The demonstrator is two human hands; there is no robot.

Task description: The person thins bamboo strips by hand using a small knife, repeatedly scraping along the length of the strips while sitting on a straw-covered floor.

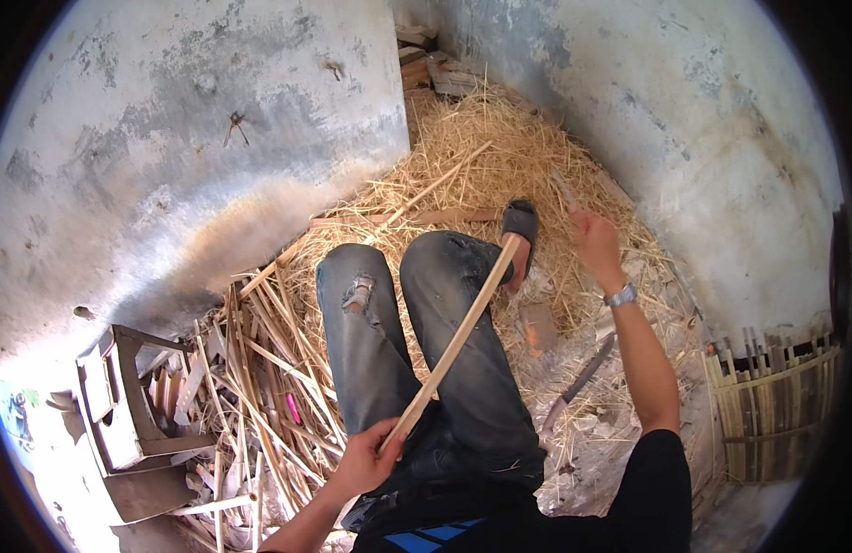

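A long pale strip of split bamboo or wood (472, 318) slants across my thighs, its far end near my right foot. My left hand (366, 461) is closed round its near end, close to my lap. To the right, my right hand (597, 241) is raised over the straw, with a watch on its wrist. Its fingers are curled, and a thin greyish thing (564, 189) sticks out beyond them, too blurred to name. My knees, in torn dark jeans (366, 341), are bent between the two hands.
Loose straw (481, 138) covers the floor ahead between two plastered walls (703, 138). Many split strips (269, 369) lie heaped on my left beside a broken box-like frame (136, 396). A dark curved stick (578, 382) lies at right, near a woven slatted basket (776, 405).
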